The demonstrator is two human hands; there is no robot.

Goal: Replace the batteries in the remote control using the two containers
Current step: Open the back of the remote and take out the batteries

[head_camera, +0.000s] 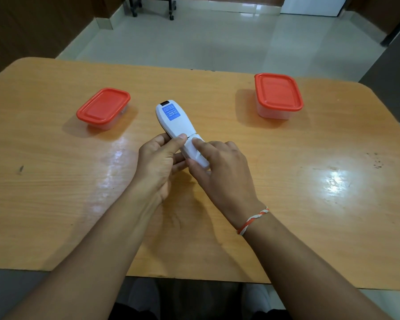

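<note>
Centrally, a white plastic remote control [174, 122] is held back side up just above the table, its smooth, rounded body angled from far left to near right. A blue rectangular sticker [170, 113] sits on its far half, and a dark window marks the far tip. A seam crosses the body where the battery cover [194, 150] begins, on the near half.

Two clear plastic containers with glossy orange-red lids, rectangular with rounded corners, stand on the table: the left container [103, 107], lower in profile, lies to the far left of the remote, and the right container [278, 93], deeper, stands well apart to the far right. Both are closed.

Underneath, the table [310, 204] is a wood-grain laminate top with rounded corners, shiny enough to throw white glare patches, with a few dark scuffs near the right. Beyond it runs a pale tiled floor [206, 35] and dark wood panelling.

Palm turned up, the left hand [157, 165] grips the remote from below, thumb pressed on the back beside the seam. From the right, the right hand [219, 167] curls around the cover end, its forefinger pressing on the cover. A twisted orange-and-white thread bracelet [252, 221] circles the right wrist.
</note>
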